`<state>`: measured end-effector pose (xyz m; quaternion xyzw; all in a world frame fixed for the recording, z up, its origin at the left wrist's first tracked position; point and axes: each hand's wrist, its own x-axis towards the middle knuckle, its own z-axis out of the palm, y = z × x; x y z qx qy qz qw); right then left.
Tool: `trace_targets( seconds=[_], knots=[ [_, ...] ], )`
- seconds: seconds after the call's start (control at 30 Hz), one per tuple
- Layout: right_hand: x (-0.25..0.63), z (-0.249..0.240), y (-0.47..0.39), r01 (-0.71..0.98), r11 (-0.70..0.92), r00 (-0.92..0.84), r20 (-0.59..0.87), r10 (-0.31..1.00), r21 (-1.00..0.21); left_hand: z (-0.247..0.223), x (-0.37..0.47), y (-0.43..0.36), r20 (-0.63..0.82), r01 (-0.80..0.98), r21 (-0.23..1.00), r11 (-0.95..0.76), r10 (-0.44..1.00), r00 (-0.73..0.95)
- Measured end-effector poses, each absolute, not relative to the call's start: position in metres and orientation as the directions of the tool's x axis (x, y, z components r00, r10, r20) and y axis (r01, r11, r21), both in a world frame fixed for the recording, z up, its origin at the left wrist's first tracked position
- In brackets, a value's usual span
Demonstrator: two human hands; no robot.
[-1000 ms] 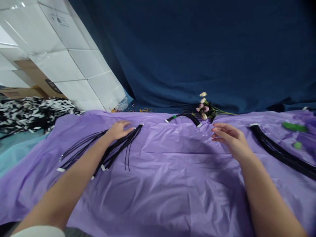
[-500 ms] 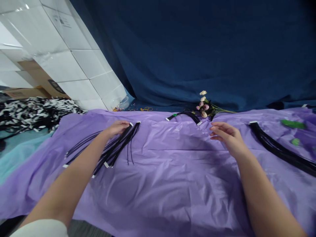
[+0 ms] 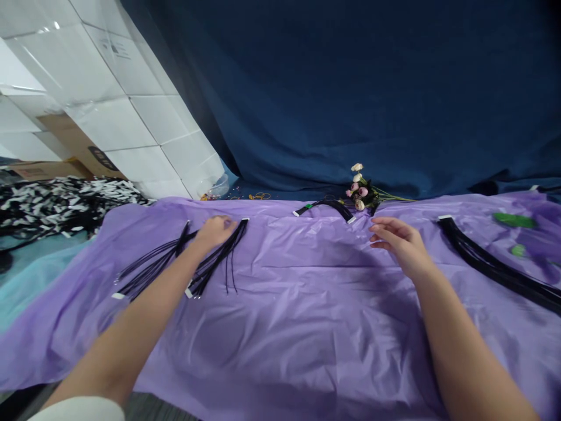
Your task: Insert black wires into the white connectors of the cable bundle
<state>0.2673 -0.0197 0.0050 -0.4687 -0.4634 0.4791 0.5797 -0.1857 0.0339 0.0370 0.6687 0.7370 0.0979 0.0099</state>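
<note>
My left hand (image 3: 215,231) hovers at the upper end of a black cable bundle (image 3: 223,256), its fingers slightly apart and partly blurred, with no cable visibly between them. Left of my forearm, another black cable bundle (image 3: 154,264) fans out on the purple cover. My right hand (image 3: 400,238) is held over the cover with loosely curled fingers and nothing in it. A short curved black cable (image 3: 333,204) with white ends lies to the left of that hand. On the right rests a thick black cable bundle (image 3: 486,263) with a white connector.
Artificial flowers (image 3: 360,190) lie along the back edge of the purple cover (image 3: 280,327). Green leaves (image 3: 515,220) are at the right. A heap of black and white cables (image 3: 65,204) sits at the far left below white boxes (image 3: 118,117). Behind hangs a dark blue curtain (image 3: 350,88).
The cable bundle that was in my left hand is gone from it, and a bundle end now shows farther left. My left hand's fingers have moved toward the right bundle. My right hand stays nearly still.
</note>
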Motion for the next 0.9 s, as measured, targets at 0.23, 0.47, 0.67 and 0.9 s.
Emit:
trace_targets(
  seconds=[0.23, 0.47, 0.67, 0.9],
  knots=[
    [0.267, 0.003, -0.019, -0.118, 0.094, 0.107, 0.082, 0.991, -0.989, 0.019, -0.145, 0.050, 0.065, 0.971, 0.216, 0.100, 0.991, -0.117],
    [0.263, 0.005, -0.018, -0.066, 0.100, 0.078, 0.095, 0.992, -0.993, 0.078, -0.103, 0.023, 0.072, 0.784, 0.617, -0.074, 0.997, 0.037],
    [0.246, 0.005, -0.022, -0.024, 0.075, -0.066, 0.077, 0.995, -0.997, 0.113, -0.040, -0.016, -0.119, 0.046, 0.993, 0.111, 0.964, 0.236],
    [0.210, 0.000, -0.036, -0.107, -0.147, -0.471, -0.080, 0.879, -0.983, 0.075, 0.015, -0.002, -0.261, -0.561, 0.781, 0.276, 0.959, 0.110]
  ],
)
